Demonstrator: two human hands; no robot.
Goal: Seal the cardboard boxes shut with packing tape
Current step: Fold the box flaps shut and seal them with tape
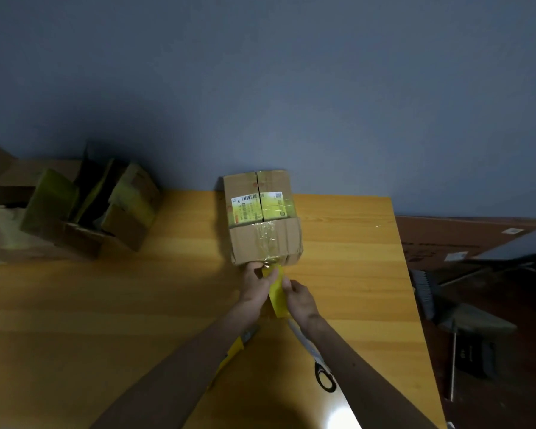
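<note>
Position: box (262, 218) at the far edge of the desk (106, 305), taped seam running toward the person, probably so a strip can wrap down its near face. Left hand (256, 286) pinches the yellow tape (277, 297) at the box's bottom edge. Right hand (300, 300) grips the strip lower down, holding it taut. Scissors (316, 357) lie by the right forearm.

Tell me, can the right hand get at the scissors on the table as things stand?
Probably yes, once freed: the scissors lie close beside the right forearm, but the right hand now pinches the yellow tape.
</note>
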